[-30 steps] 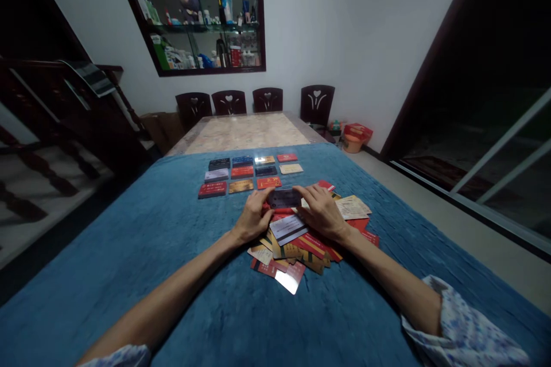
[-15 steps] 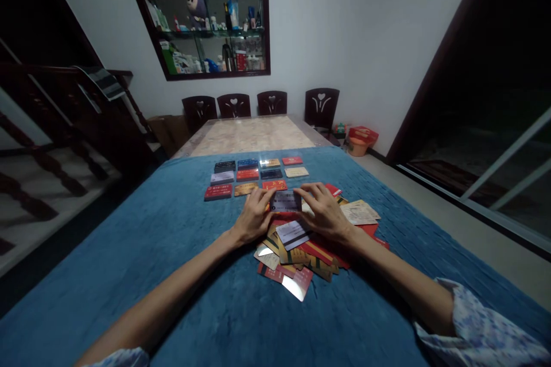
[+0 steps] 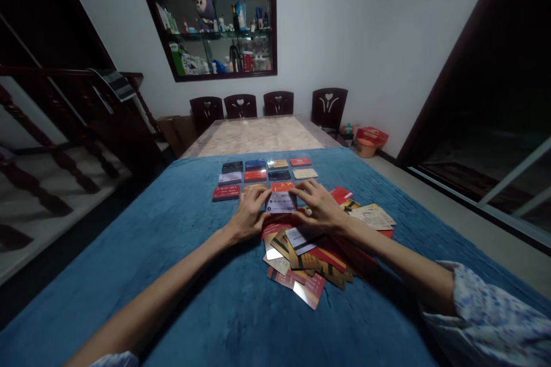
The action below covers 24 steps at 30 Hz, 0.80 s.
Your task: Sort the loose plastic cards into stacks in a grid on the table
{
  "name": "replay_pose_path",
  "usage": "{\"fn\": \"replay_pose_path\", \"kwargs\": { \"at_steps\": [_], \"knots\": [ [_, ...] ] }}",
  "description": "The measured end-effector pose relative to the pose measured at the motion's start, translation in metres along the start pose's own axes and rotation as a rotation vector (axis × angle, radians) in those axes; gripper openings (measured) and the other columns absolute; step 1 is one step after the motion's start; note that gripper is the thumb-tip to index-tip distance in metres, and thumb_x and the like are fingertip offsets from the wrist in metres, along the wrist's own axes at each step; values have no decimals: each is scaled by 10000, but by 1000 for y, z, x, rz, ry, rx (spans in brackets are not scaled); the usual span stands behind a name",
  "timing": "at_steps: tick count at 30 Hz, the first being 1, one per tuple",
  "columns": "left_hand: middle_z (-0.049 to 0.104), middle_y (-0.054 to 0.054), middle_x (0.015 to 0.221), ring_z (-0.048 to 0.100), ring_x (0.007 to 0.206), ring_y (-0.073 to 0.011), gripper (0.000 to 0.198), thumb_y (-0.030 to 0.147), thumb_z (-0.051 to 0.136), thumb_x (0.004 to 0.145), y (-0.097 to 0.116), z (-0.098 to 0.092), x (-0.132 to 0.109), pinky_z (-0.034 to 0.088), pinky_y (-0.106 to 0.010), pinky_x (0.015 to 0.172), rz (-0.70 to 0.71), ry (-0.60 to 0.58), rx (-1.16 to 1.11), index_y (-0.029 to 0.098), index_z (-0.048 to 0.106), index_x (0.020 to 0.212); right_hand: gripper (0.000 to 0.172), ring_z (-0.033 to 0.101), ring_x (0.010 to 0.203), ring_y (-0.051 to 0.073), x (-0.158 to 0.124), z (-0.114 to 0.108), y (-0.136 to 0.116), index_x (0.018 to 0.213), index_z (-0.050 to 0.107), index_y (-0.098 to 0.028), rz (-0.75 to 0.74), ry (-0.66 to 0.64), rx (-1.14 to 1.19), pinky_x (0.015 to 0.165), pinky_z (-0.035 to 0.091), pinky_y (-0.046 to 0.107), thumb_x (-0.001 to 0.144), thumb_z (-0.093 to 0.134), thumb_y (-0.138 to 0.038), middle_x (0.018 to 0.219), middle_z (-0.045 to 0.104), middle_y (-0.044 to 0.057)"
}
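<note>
Card print visible, no word or number legible

Held pale lavender rectangular card (image 3: 281, 202): dark lines of print, small dark round mark at lower left, characters too small. Dark red rectangular card stack (image 3: 226, 192): white lettering, unreadable. Orange-red rectangular card (image 3: 282, 186): gold lettering, unreadable. Whitish rectangular card with dark stripe (image 3: 302, 238): fine print, blurred.

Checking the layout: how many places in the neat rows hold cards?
11 visible. Back row: black, blue, pale gold, pinkish red. Middle: lavender, bright red, navy, cream. Front: maroon, gold, orange-red; the last two partly covered; others may be hidden.
</note>
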<state>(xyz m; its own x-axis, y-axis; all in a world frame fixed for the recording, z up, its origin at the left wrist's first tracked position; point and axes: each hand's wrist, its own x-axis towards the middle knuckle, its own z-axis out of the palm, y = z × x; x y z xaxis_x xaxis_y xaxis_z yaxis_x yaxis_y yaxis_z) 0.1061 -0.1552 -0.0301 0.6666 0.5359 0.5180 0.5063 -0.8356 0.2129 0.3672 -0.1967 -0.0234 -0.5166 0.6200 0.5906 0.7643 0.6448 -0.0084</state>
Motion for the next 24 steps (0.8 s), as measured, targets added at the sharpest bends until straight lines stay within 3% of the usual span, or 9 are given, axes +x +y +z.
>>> {"fn": "replay_pose_path", "kwargs": {
  "at_steps": [9,24],
  "knots": [
    [518,-144,1353,472,1235,-304,586,155,575,836,-15,-18,-5,380,-524,1072,-109,-85,17,200,474,1411,469,498,1000,278,33,11,1,1245,602,-141,-63,-81,45,839,465,429,865,630,-415,1111,597,155],
    [542,-129,1309,472,1221,-307,528,213,558,853,-66,-51,-10,384,-512,1027,-223,-94,101,214,514,1379,394,489,1032,277,105,44,0,1160,643,-162,-62,-210,93,830,424,384,842,667,-394,1115,575,134]
  ]
}}
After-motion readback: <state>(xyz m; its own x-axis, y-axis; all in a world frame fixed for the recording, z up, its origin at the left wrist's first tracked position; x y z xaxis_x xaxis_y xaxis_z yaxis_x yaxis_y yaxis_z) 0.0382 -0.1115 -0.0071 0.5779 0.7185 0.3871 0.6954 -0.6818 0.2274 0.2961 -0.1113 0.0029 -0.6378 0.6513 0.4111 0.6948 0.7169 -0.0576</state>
